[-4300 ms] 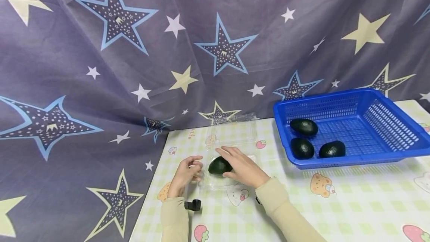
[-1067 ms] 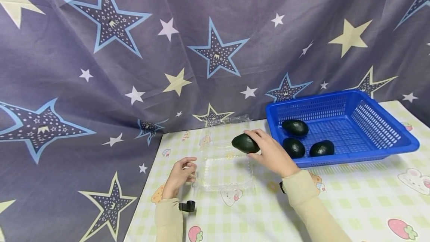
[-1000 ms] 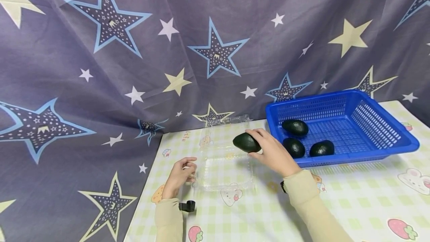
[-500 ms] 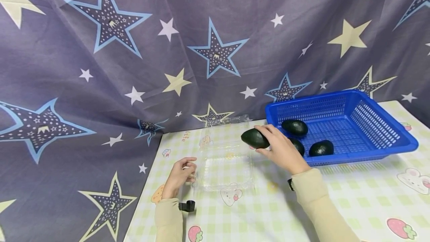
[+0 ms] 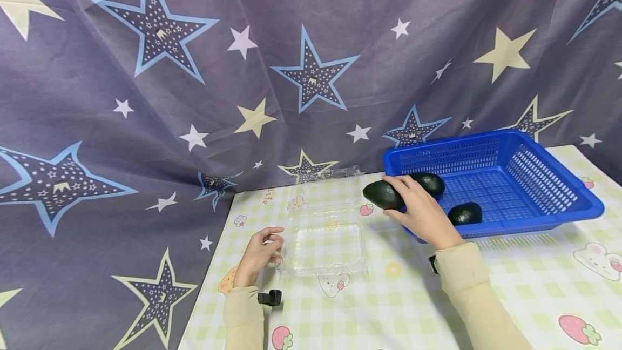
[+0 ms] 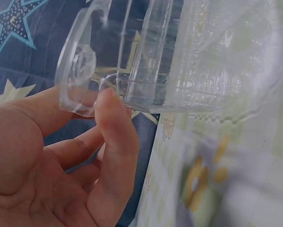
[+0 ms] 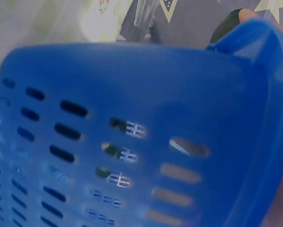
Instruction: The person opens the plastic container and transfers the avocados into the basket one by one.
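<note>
A dark green avocado point(image 5: 383, 195) is held in my right hand point(image 5: 427, 215), above the left edge of the blue basket point(image 5: 536, 220). In the right wrist view the basket wall point(image 7: 132, 71) fills most of the picture, and only a bit of the avocado point(image 7: 225, 27) shows past its rim. My left hand point(image 5: 262, 253) is at the left side of a clear plastic clamshell box point(image 5: 325, 271), whose lid stands raised at the back. The left wrist view has the thumb and a finger of the left hand point(image 6: 89, 156) pinching the box's edge tab point(image 6: 77, 94).
Inside the basket lie an avocado point(image 5: 430, 183) at the back and another avocado point(image 5: 465, 213) at the front. A checked tablecloth point(image 5: 369, 312) covers the table. Behind it hangs a star-patterned curtain point(image 5: 340, 15).
My right hand has lifted the avocado out of the clear box and carried it right to the basket's edge, now hiding one basket avocado. The left hand stays at the box.
</note>
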